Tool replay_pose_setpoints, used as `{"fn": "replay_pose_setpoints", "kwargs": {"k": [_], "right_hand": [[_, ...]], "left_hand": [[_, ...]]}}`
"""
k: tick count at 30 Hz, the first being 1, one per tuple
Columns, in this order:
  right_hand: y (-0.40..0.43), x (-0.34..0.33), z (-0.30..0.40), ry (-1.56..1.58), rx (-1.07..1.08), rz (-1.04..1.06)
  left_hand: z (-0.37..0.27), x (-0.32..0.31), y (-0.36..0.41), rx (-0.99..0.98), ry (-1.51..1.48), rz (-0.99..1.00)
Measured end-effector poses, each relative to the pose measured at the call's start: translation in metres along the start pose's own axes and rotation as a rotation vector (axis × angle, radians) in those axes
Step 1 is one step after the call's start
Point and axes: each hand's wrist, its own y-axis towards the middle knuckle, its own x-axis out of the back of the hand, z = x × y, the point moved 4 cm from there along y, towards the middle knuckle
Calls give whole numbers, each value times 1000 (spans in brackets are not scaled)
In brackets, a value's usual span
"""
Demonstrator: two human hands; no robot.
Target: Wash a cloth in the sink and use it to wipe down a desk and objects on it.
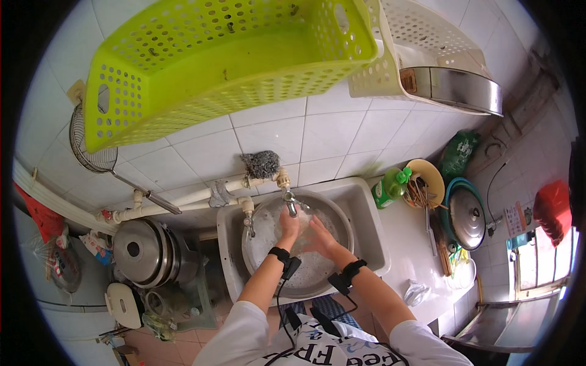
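Both of my hands are over a round metal basin [346,228] of foamy water, which stands inside a grey rectangular sink [371,215]. My left hand [289,225] is right beneath the spout of a metal tap [289,201]. Its fingers are partly hidden by the tap and a blurred pale patch, so I cannot tell whether it holds something. Just to the right, my right hand [322,238] has its fingers apart and points toward the left one. Black bands with small boxes and cables circle both wrists. A second tap [248,224] is at the basin's left rim.
A green perforated plastic basket [219,87] hangs above, beside a white one [375,78]. Steel wool [261,164] sits on the pipe. On the right counter are a green detergent bottle [389,187], a yellow bowl [425,176] of utensils and a lidded pot [466,215]. Stacked pots [139,251] stand left.
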Motion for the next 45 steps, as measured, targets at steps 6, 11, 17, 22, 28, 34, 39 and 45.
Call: {"fn": "replay_pose_setpoints", "kwargs": {"k": [6, 11, 17, 22, 28, 34, 39, 45], "right_hand": [[20, -29, -26, 253, -338, 273], [60, -35, -23, 524, -262, 226], [63, -72, -15, 450, -173, 218], [98, -50, -19, 435, 45, 109], [111, -35, -37, 475, -153, -413], [104, -36, -45, 527, -79, -151], [114, -34, -30, 573, 6, 6], [77, -23, -26, 526, 60, 18]], "left_hand": [[-18, 21, -10, 129, 197, 96], [-22, 27, -18, -29, -21, 489], [-31, 57, -15, -356, 528, 249], [-71, 90, -29, -347, 352, 320], [-164, 108, -51, -642, 299, 140], [-203, 89, -55, -823, 477, 150], [-210, 72, -49, -846, 487, 68], [-202, 81, -51, -842, 382, 50]]}}
